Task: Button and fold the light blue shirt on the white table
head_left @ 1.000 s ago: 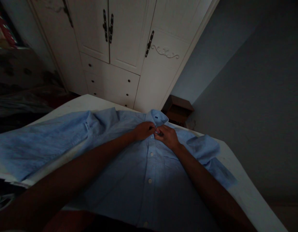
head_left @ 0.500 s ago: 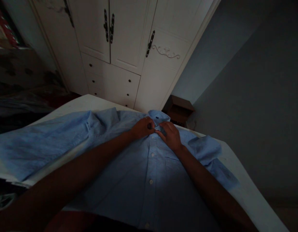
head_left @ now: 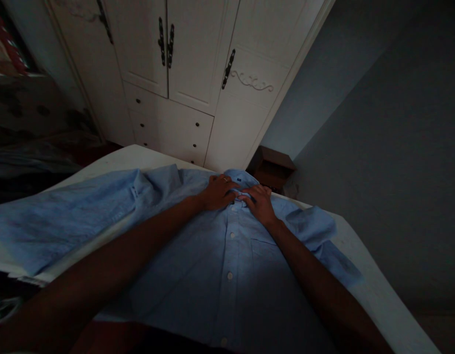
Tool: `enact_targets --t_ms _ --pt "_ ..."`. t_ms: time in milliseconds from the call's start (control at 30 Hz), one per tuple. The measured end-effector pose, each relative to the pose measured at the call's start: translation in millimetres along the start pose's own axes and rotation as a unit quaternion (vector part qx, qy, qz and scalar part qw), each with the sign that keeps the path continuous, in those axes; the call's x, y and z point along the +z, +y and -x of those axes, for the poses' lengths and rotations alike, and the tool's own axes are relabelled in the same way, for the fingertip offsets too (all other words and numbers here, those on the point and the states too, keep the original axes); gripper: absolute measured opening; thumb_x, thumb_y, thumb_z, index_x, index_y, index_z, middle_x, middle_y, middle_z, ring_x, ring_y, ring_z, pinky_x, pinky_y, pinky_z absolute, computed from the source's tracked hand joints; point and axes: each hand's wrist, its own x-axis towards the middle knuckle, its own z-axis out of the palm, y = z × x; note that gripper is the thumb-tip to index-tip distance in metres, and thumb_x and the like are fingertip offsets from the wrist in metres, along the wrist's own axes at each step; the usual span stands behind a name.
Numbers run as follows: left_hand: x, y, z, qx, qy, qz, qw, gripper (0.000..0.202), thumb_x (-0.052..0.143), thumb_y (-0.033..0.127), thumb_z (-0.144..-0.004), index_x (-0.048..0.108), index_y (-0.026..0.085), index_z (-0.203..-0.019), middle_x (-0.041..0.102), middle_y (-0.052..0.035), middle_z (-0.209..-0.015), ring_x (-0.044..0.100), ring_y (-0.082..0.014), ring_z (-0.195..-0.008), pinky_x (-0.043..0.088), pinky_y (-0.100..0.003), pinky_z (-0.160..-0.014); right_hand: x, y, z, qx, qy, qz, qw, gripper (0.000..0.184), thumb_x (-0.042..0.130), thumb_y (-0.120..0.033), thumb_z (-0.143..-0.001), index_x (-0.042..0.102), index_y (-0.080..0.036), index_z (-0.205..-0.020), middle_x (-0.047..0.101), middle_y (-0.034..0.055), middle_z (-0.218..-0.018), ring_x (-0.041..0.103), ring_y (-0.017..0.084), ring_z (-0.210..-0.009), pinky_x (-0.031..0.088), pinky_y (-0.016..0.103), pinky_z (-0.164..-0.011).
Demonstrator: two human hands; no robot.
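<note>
Both hands have crept upward: left hand (head_left: 217, 192) and right hand (head_left: 260, 204) pinch the shirt (head_left: 198, 265) at its collar (head_left: 246, 175). Its dark tag (head_left: 238, 180) is unreadable.

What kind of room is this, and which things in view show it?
Probably a bedroom in a home. A white wardrobe with doors and drawers stands behind, a small brown cabinet sits beside it, and a light blue shirt lies spread on a white table.
</note>
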Motion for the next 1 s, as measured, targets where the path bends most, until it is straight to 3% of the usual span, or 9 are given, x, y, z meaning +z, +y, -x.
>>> enact_targets --t_ms 200,533,833,1000 --pt "-2.4 -2 -3 -0.022 -0.020 0.017 0.999 0.029 0.044 0.034 -0.091 0.068 0.020 -0.100 0.063 -0.0088 -0.104 0.050 -0.0270 -0.109 0.029 -0.045 -0.092 -5 10 -4 0.005 -0.045 -0.068 0.997 0.033 0.055 -0.051 -0.091 0.074 -0.024 -0.094 0.070 0.0042 -0.082 0.059 0.021 -0.086 0.033 0.039 -0.086" --pt "3.0 -6 -8 -0.041 0.020 0.013 0.999 0.025 0.046 0.030 -0.091 0.067 0.020 -0.097 0.066 -0.0080 -0.104 0.053 -0.0269 -0.107 0.031 -0.046 -0.090 -21 29 -18 0.069 -0.145 -0.194 0.968 0.040 0.053 -0.057 -0.090 0.072 -0.022 -0.084 0.069 0.0042 -0.081 0.062 0.021 -0.079 0.043 0.034 -0.076" --pt "6.2 -9 -9 -0.111 0.015 0.071 0.991 0.025 0.050 0.030 -0.088 0.069 0.019 -0.099 0.069 -0.0080 -0.103 0.057 -0.0276 -0.108 0.032 -0.050 -0.098 -16 26 -15 0.096 -0.131 -0.186 0.969 0.043 0.053 -0.060 -0.088 0.072 -0.022 -0.083 0.069 0.0044 -0.080 0.061 0.020 -0.079 0.042 0.033 -0.075" --pt "5.9 -13 -9 -0.069 0.020 0.124 0.990 0.023 0.050 0.031 -0.088 0.070 0.021 -0.095 0.071 -0.0036 -0.099 0.060 -0.0224 -0.103 0.036 -0.042 -0.099 -15 18 -17 0.056 -0.115 -0.178 0.976 0.044 0.050 -0.059 -0.091 0.074 -0.023 -0.087 0.067 0.0033 -0.077 0.059 0.020 -0.079 0.038 0.035 -0.081"
